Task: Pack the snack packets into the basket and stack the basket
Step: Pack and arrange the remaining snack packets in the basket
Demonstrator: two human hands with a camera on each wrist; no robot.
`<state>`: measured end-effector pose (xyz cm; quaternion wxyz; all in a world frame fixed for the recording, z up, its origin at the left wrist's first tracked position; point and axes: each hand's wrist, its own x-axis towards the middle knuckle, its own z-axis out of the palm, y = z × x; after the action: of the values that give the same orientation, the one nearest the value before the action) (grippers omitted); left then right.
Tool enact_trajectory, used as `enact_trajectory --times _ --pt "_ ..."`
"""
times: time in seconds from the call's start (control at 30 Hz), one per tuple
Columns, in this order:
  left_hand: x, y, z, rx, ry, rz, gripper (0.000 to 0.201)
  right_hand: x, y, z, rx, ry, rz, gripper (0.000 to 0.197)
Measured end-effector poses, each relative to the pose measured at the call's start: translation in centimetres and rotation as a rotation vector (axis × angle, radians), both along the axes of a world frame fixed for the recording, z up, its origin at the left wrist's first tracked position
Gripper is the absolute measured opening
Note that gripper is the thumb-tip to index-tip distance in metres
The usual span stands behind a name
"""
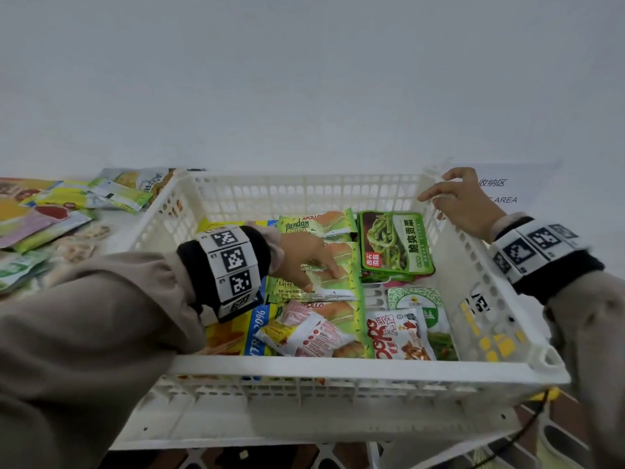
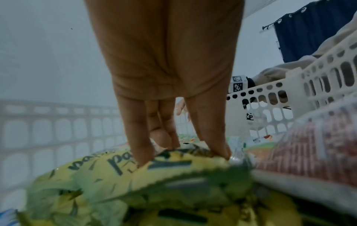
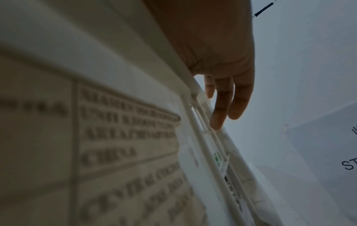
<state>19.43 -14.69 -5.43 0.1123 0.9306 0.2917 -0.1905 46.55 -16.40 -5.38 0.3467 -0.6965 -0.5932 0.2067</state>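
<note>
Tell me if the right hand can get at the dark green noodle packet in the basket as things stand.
Probably yes. The right hand rests on the basket's right rim, and the green noodle packet lies uncovered just inside that wall. The left hand presses a pandan cake packet beside it, not across it.

Wall (image 1: 304,79): plain white — rose behind the table.
Paper sign (image 1: 507,191): lay flat at far right — printed "AREA".
Curtain (image 2: 313,30): dark blue, hung from a rod.

Head view's soft, flat and evenly lit, barely any shadows, with wide-angle bending at the edges. Both wrist views are dimmer: the basket wall (image 3: 77,137) sits dark and out of focus, the green packet (image 2: 135,183) smeared.
</note>
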Motion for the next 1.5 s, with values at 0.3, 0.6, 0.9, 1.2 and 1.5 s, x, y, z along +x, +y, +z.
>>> enact_trajectory --times 0.3,0.6,0.9,1.2,1.5 --pt "0.7 -3.5 1.8 -0.448 0.111 -0.054 0.066 0.0 -0.2 0.1 0.01 -0.008 0.008 0.034" --pt "2.1 -4.4 2.8 -0.299 0.137 -0.088 0.063 -0.1 -0.2 0.1 0.003 0.022 0.007 0.035" --pt "9.6 -2.4 3.7 -0.364 -0.335 0.118 0.038 0.0 -0.2 0.1 -0.01 -0.019 -0.001 0.026" --pt "13.6 -3.3 -0.4 0.075 -0.162 -0.07 0.041 0.2 -0.3 0.2 -0.031 -0.059 0.007 0.028" --pt "12.4 -1.3 0.3 0.026 -0.128 0.014 0.037 0.2 0.0 0.0 -0.033 -0.051 0.005 0.03"
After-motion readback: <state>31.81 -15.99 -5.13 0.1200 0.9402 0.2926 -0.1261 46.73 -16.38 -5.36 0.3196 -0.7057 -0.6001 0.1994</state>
